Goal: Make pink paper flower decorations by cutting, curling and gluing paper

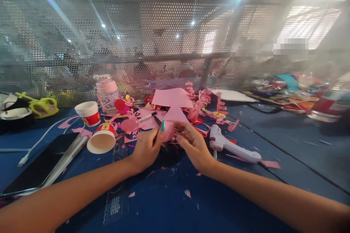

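Note:
My left hand (147,147) is closed, thumb up, around a small tool with a teal part (163,125) and a dark pointed end; its exact kind is mostly hidden by my fingers. Between both hands is a curved piece of pink paper (168,131). The fingers of my right hand (194,143) pinch its right edge. Just beyond them a larger pink sheet (172,97) lies over a heap of pink paper cutouts (129,125). A white glue gun (233,149) rests on the table, right of my right hand.
Red-and-white paper cups (101,139) stand and lie at left, near a pink-lidded bottle (106,94). A phone (41,162), white cable (41,142) and clear ruler (117,200) are on the blue table (169,204). A perforated metal screen (164,43) rises behind.

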Demonstrator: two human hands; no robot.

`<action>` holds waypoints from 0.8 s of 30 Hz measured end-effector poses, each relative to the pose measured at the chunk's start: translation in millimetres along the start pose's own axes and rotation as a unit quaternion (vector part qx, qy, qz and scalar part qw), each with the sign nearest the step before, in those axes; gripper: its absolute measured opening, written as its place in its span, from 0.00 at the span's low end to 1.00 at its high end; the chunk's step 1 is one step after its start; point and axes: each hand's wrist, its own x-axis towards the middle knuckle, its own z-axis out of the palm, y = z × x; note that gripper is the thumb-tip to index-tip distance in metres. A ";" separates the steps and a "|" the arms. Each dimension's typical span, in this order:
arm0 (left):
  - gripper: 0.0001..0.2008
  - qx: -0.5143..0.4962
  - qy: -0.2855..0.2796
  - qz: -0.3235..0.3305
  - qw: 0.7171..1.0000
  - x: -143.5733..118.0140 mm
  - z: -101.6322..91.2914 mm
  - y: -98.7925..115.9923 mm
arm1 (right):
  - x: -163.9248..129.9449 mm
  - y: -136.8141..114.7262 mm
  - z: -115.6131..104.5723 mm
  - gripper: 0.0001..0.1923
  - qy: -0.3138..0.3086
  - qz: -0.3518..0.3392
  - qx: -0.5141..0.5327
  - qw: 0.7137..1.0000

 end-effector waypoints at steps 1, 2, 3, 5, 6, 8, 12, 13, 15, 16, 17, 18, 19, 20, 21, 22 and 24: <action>0.18 -0.002 0.002 -0.006 1.000 0.0 -0.2 0.2 | 0.1 -0.7 -0.3 0.15 0.007 0.003 0.001 1.000; 0.18 -0.004 0.002 -0.014 1.000 0.0 -0.6 0.5 | 0.1 -1.2 -0.3 0.15 0.012 0.005 0.000 1.000; 0.18 -0.004 0.001 -0.024 1.000 0.1 -1.1 1.1 | 0.0 -1.5 -0.2 0.14 0.013 0.004 -0.007 1.000; 0.17 -0.004 0.000 -0.043 0.999 0.3 -2.0 2.2 | -1.1 -2.0 0.2 0.12 0.021 -0.019 -0.043 0.999; 0.16 -0.006 -0.002 -0.051 0.999 0.4 -2.4 2.5 | -2.1 -2.6 0.3 0.11 0.037 -0.041 -0.075 0.996; 0.15 -0.010 -0.005 -0.062 0.998 0.6 -2.9 2.7 | -4.9 -4.7 0.2 0.08 0.075 -0.095 -0.155 0.980; 0.15 -0.020 -0.016 -0.056 0.998 0.5 -3.9 2.2 | -10.3 -12.5 -2.4 0.01 0.004 -0.159 -0.229 0.960; 0.16 -0.026 -0.020 -0.051 0.998 0.5 -4.2 2.3 | -11.0 -14.3 -3.2 0.02 -0.029 -0.156 -0.224 0.962; 0.16 -0.046 -0.038 -0.043 0.997 0.4 -4.7 2.6 | -11.4 -16.6 -4.4 0.04 -0.074 -0.131 -0.204 0.967; 0.16 -0.057 -0.049 -0.038 0.996 0.4 -5.0 2.8 | -11.3 -17.1 -4.7 0.05 -0.089 -0.114 -0.191 0.971; 0.16 -0.067 -0.058 -0.032 0.996 0.4 -5.2 2.8 | -10.9 -17.1 -4.8 0.07 -0.102 -0.097 -0.176 0.974; 0.16 -0.074 -0.066 -0.026 0.995 0.3 -5.3 2.8 | -10.4 -16.8 -4.8 0.09 -0.108 -0.081 -0.159 0.978; 0.16 -0.077 -0.071 -0.021 0.994 0.3 -5.3 2.6 | -9.9 -16.4 -4.7 0.10 -0.107 -0.066 -0.142 0.982; 0.15 -0.078 -0.072 -0.018 0.994 0.2 -5.3 2.4 | -9.4 -15.8 -4.5 0.12 -0.102 -0.050 -0.128 0.985; 0.15 -0.075 -0.068 -0.016 0.995 0.2 -5.2 2.2 | -8.9 -15.3 -4.4 0.13 -0.099 -0.036 -0.117 0.988; 0.15 -0.072 -0.063 -0.015 0.995 0.2 -5.1 2.0 | -8.4 -14.8 -4.2 0.13 -0.095 -0.024 -0.110 0.989; 0.15 -0.071 -0.057 -0.017 0.996 0.4 -4.9 1.8 | -7.2 -14.2 -3.8 0.14 -0.095 -0.006 -0.106 0.990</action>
